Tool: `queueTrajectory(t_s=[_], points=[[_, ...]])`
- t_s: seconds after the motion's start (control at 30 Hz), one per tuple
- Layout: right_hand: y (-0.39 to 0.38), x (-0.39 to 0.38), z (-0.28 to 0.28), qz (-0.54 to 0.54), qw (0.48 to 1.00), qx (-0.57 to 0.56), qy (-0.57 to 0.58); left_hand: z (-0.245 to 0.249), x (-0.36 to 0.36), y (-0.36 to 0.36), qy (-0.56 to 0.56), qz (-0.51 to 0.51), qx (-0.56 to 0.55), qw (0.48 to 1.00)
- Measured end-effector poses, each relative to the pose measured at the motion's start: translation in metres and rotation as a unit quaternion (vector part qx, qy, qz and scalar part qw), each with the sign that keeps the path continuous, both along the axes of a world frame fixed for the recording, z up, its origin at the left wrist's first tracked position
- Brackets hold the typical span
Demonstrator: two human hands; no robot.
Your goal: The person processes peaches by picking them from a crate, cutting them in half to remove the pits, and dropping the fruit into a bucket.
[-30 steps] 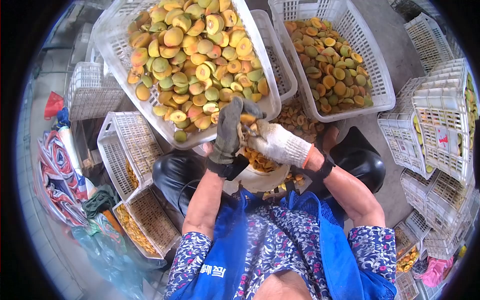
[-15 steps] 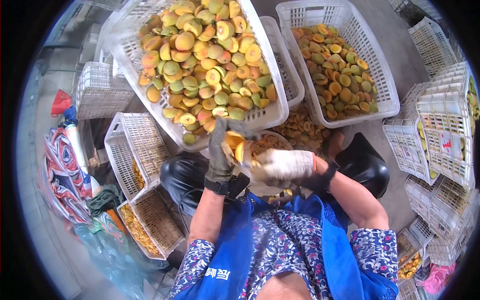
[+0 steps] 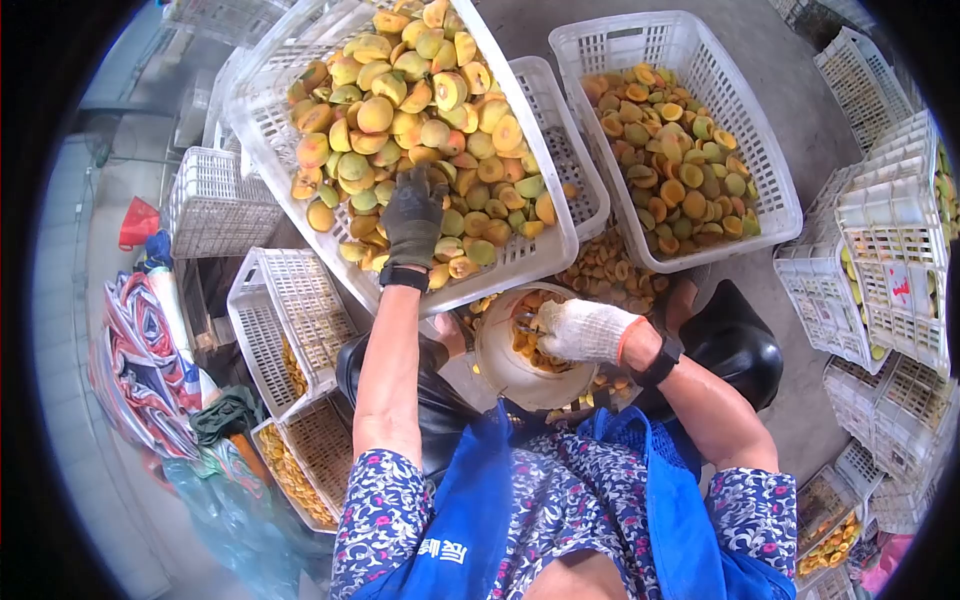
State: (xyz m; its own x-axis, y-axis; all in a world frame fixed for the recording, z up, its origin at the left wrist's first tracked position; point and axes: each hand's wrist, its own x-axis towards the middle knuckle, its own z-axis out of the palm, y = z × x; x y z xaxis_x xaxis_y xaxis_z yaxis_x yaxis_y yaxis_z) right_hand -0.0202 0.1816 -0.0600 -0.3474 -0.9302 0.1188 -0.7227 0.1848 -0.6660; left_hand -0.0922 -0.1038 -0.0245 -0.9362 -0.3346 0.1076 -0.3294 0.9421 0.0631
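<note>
My left hand [image 3: 415, 215], in a dark grey glove, reaches into a big white crate [image 3: 345, 265] heaped with halved yellow peaches [image 3: 375, 115]. Its fingers stretch down onto the fruit, with the tips partly hidden among the halves. My right hand [image 3: 585, 330] wears a white knit glove and is closed over the right side of a pale round bucket [image 3: 495, 365]. A small metal tool [image 3: 524, 318] sticks out from its fingers; its exact kind does not show. Orange fruit pieces [image 3: 535, 350] lie inside the bucket.
Another white crate [image 3: 775, 225] of peach halves stands at the right. Loose fruit pieces [image 3: 610, 270] lie on the floor between the crates. Stacked crates [image 3: 895, 240] line the right side. Smaller crates [image 3: 300, 310] and plastic sheeting [image 3: 230, 520] are at the left.
My left hand has moved up from beside the right hand, where it held fruit, into the big crate. My right hand has shifted slightly right, and the bucket now shows more.
</note>
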Motion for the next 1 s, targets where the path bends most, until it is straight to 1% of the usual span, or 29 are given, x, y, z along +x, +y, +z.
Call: queueTrajectory(t_s=[0.03,0.07,0.1,0.13,0.17,0.2,0.23,0.27,0.3,0.33,0.37,0.4,0.43,0.47,0.5,0.53,0.57,0.6,0.63,0.67,0.7,0.73,0.8,0.83,0.87,0.9,0.93,0.97,1.0], points=[[0.001,-0.001,0.004,-0.002,1.000,-0.005,0.002,-0.006,0.002,-0.003,-0.003,-0.002,0.000,1.000],[0.000,-0.005,0.009,0.004,1.000,-0.004,-0.028,-0.011,0.003,-0.007,0.028,-0.032,0.008,0.999],[-0.002,-0.010,0.025,0.004,1.000,-0.002,-0.027,-0.013,0.003,-0.009,0.060,-0.061,0.016,0.996],[-0.006,-0.016,0.045,-0.050,0.992,0.043,-0.112,-0.014,0.004,-0.008,0.062,-0.061,0.017,0.996],[-0.009,-0.021,0.054,-0.103,0.971,0.087,-0.196,-0.014,0.007,-0.007,0.061,-0.084,0.036,0.994],[-0.012,-0.020,0.002,-0.070,0.994,0.005,-0.081,-0.012,0.011,-0.007,0.061,-0.107,0.055,0.991],[-0.013,-0.027,0.015,-0.071,0.994,0.004,-0.078,-0.003,0.013,0.000,0.064,-0.109,0.054,0.991],[-0.011,-0.030,0.028,-0.117,0.984,-0.076,-0.107,0.005,0.019,0.008,0.065,-0.047,0.302,0.950],[-0.011,-0.033,0.049,-0.160,0.965,-0.155,-0.137,0.019,0.028,0.021,0.061,0.020,0.531,0.845],[-0.011,-0.039,0.077,-0.203,0.913,-0.040,-0.351,0.044,0.038,0.042,0.050,0.047,0.572,0.817],[-0.014,-0.037,0.070,-0.200,0.914,-0.038,-0.351,0.050,0.047,0.052,0.051,0.050,0.573,0.817],[-0.018,-0.034,0.056,-0.212,0.931,-0.084,-0.284,0.053,0.054,0.061,0.083,0.048,0.651,0.753],[-0.020,-0.033,0.054,-0.224,0.942,-0.129,-0.215,0.057,0.060,0.070,0.113,0.045,0.723,0.680],[-0.022,-0.030,0.055,-0.247,0.941,-0.163,-0.165,0.063,0.066,0.081,0.113,0.047,0.725,0.678],[-0.024,-0.026,0.054,-0.247,0.941,-0.160,-0.166,0.071,0.072,0.092,0.128,0.052,0.735,0.664],[-0.027,-0.023,0.052,-0.261,0.944,-0.195,-0.058,0.073,0.075,0.099,0.143,0.056,0.745,0.649],[-0.028,-0.022,0.049,-0.270,0.934,-0.228,0.052,0.069,0.077,0.102,0.143,0.058,0.747,0.647],[-0.024,-0.024,0.047,-0.226,0.939,-0.171,0.193,0.062,0.079,0.104,0.155,0.061,0.736,0.657],[-0.023,-0.023,0.047,-0.225,0.940,-0.169,0.192,0.057,0.081,0.105,0.166,0.064,0.724,0.666],[-0.022,-0.022,0.049,-0.226,0.942,-0.143,0.204,0.054,0.083,0.108,0.169,0.065,0.719,0.671],[-0.022,-0.022,0.050,-0.227,0.942,-0.116,0.216,0.055,0.084,0.112,0.169,0.065,0.720,0.670],[-0.023,-0.022,0.048,-0.227,0.943,-0.114,0.216,0.060,0.084,0.116,0.176,0.067,0.723,0.665],[-0.027,-0.020,0.044,-0.259,0.954,-0.127,0.083,0.060,0.084,0.122,0.183,0.070,0.726,0.659],[-0.025,-0.020,0.045,-0.260,0.954,-0.126,0.082,0.059,0.084,0.124,0.184,0.073,0.712,0.674],[-0.024,-0.021,0.047,-0.245,0.956,-0.103,0.125,0.058,0.084,0.126,0.185,0.076,0.697,0.689],[-0.022,-0.022,0.048,-0.230,0.955,-0.079,0.168,0.056,0.084,0.128,0.184,0.076,0.698,0.688],[-0.022,-0.022,0.047,-0.230,0.955,-0.078,0.168,0.054,0.084,0.130,0.189,0.083,0.675,0.709],[-0.022,-0.022,0.047,-0.227,0.950,-0.069,0.205,0.052,0.084,0.131,0.193,0.091,0.650,0.729],[-0.021,-0.021,0.046,-0.222,0.943,-0.059,0.241,0.047,0.084,0.131,0.191,0.092,0.651,0.729]])
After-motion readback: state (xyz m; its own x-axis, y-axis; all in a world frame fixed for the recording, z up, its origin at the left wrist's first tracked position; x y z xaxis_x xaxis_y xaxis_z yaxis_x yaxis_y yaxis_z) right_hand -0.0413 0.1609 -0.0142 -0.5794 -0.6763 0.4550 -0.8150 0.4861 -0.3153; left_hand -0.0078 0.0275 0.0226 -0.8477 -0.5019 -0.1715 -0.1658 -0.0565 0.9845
